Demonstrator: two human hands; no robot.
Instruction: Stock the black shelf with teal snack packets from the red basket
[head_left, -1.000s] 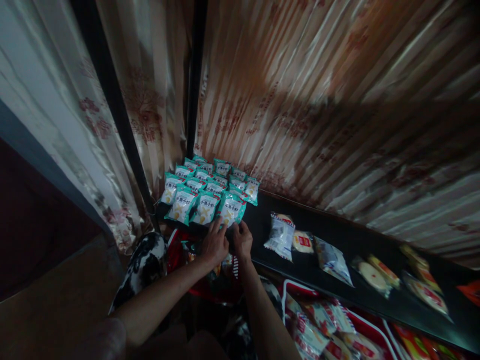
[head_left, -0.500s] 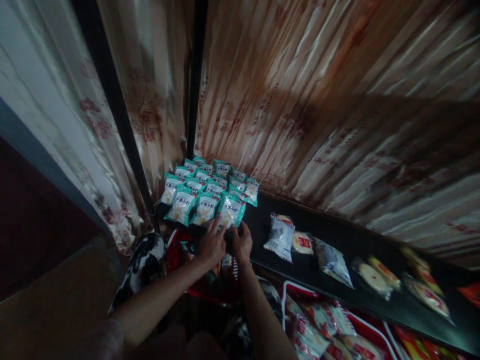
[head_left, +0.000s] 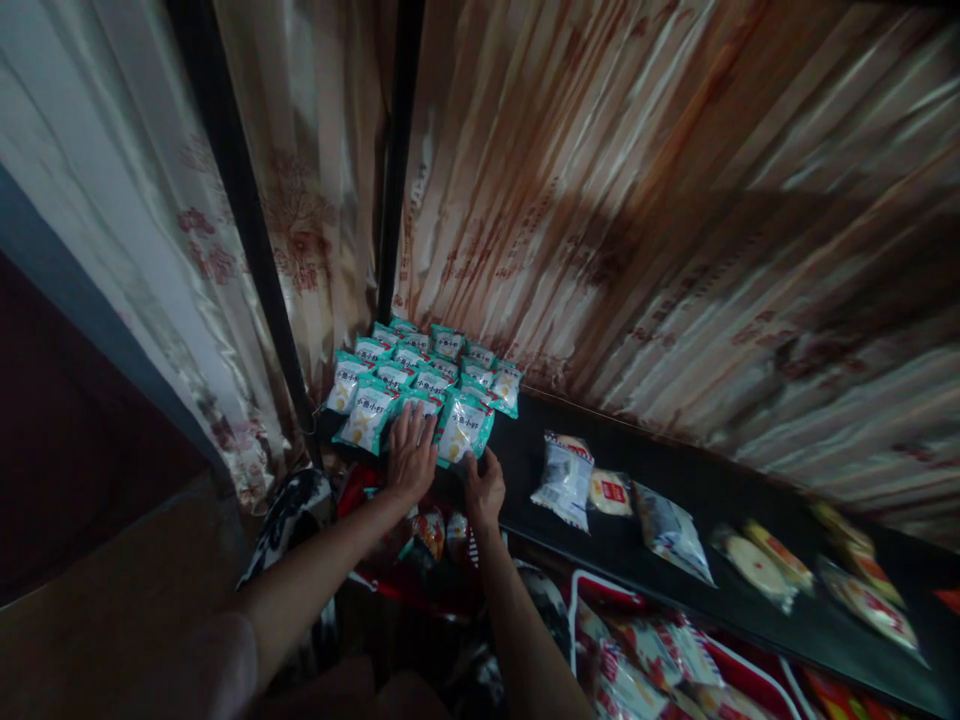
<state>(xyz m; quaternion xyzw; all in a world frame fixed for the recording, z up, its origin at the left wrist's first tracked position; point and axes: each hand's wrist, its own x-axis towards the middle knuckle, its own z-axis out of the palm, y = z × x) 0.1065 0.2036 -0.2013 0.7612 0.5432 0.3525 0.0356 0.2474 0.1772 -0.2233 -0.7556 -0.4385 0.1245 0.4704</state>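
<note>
Several teal-and-white snack packets stand in close rows on the left end of a black shelf (head_left: pixel 517 455). My left hand (head_left: pixel 411 460) lies with fingers stretched over the middle packet (head_left: pixel 421 403) of the front row, covering most of it. Beside it, the right front snack packet (head_left: pixel 461 425) leans back against those behind. My right hand (head_left: pixel 485 488) has its thumb and curled fingers at that packet's lower right edge. The left front packet (head_left: pixel 365 412) is untouched by either hand.
Below my hands is a red basket (head_left: pixel 367 580) with packaged snacks. A second red basket (head_left: pixel 574 610) with a white rim holds bagged food at lower right. Along the shelf lie a bag (head_left: pixel 564 478) and other wrapped items. A dark post (head_left: pixel 397 160) and pleated curtains (head_left: pixel 570 200) stand behind.
My left hand has shifted left, from the right packet's lower corner onto the middle front packet, and flattened. My right hand stays at the right packet's edge. The view has tilted slightly.
</note>
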